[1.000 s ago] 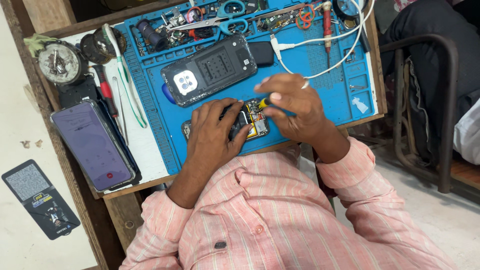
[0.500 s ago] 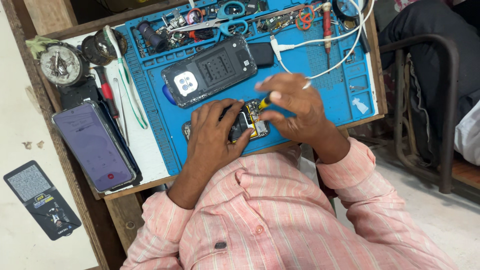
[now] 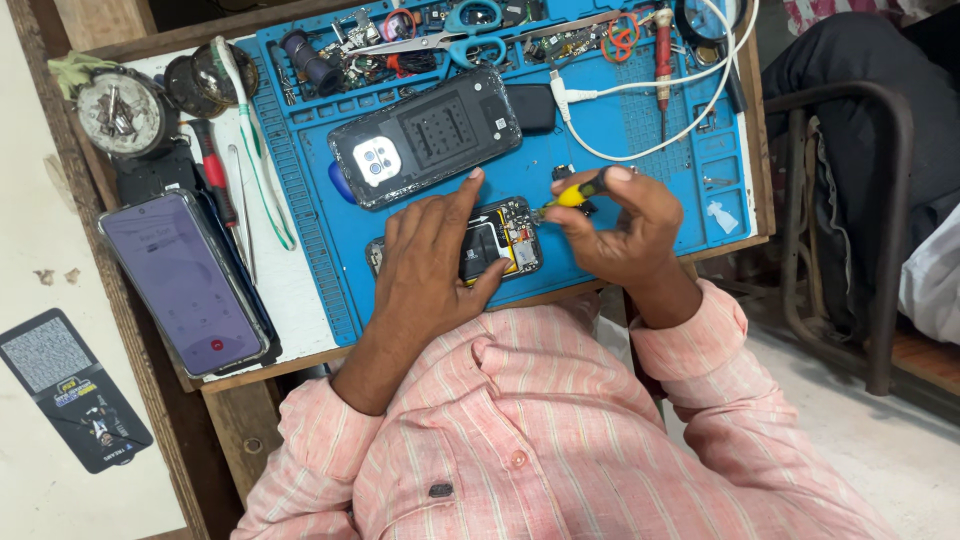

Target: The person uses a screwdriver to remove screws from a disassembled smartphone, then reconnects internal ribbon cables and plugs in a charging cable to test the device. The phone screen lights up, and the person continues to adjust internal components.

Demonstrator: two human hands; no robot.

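The open phone (image 3: 495,245) lies near the front edge of the blue mat (image 3: 640,130), its shiny insides showing; the left hand (image 3: 430,260) presses flat on it; the right hand (image 3: 625,230), over the phone a moment ago, is now lifted off to the side, pinching a small yellow screwdriver (image 3: 570,195); the smooth dark back cover (image 3: 425,135) rests just behind; a white cable (image 3: 650,90) curls nearby.

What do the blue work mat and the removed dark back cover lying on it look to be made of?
Blue work mat: looks like soft matte rubber or silicone, judging by its moulded ridges and little tray compartments and its lack of glare. Dark back cover: seemingly translucent smoky plastic, glossy, since light glints along its edges and inner parts show through; glass cannot be ruled out.
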